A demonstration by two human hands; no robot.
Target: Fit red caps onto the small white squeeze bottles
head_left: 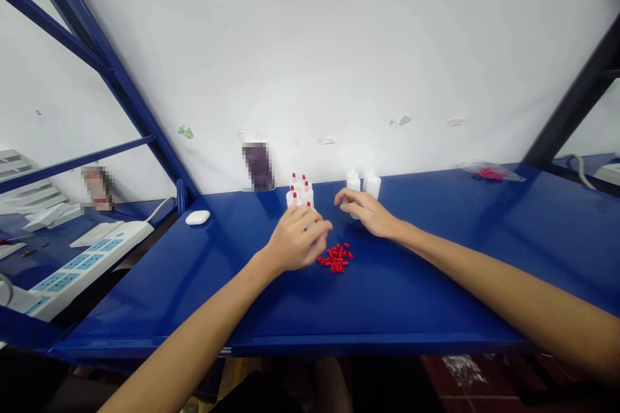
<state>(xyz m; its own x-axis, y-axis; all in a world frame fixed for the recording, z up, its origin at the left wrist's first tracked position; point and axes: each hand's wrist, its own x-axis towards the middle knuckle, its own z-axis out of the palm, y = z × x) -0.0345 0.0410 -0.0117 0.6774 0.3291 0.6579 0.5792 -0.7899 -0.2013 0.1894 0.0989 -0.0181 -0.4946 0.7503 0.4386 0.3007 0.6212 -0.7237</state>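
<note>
My left hand [301, 237] is closed, its fingers curled, in front of a small cluster of white bottles with red caps [306, 185]. Its own fingers hide whatever may be in its grip. To the right, my right hand [364, 208] reaches toward white bottles without red caps [372, 184], its fingers bent but apart. A bit of white shows beneath that palm, and I cannot tell whether the hand touches it. Loose red caps [336, 259] lie in a pile on the blue table, just right of and below my left hand.
A white rounded case [197, 217] lies at the left of the blue table [411, 297]. A blurred-out dark rectangle [259, 166] leans on the wall. At the back right is a clear bag of red pieces [490, 173]. A power strip [90, 264] sits beyond the left edge.
</note>
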